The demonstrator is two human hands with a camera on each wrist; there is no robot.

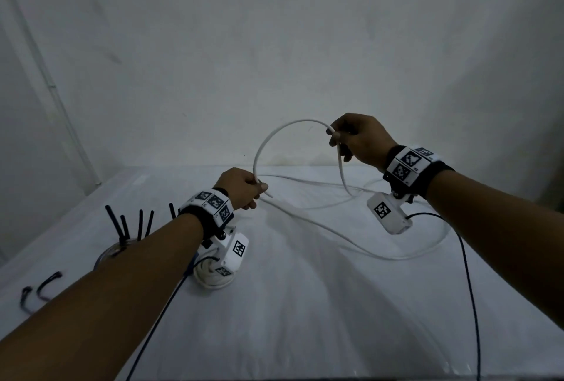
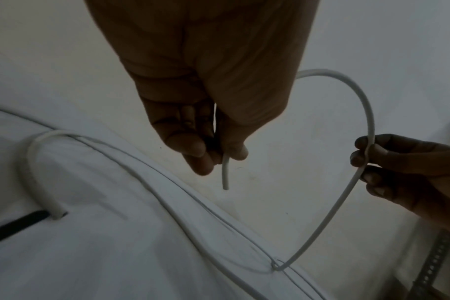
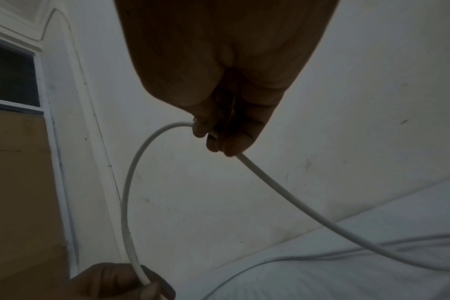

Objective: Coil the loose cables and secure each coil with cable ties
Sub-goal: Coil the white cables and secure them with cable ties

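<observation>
Cable (image 1: 276, 133) arched, pinched between both hands' fingers (image 1: 335, 136).

Two white cables (image 1: 320, 225), five upright ties (image 1: 139, 225)

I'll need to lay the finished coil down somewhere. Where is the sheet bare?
Bare: the near middle of the white sheet, between the two black leads. Crowded: the far right, where the white cable loops, and the left, with the jar of ties and the coiled cable.
</observation>
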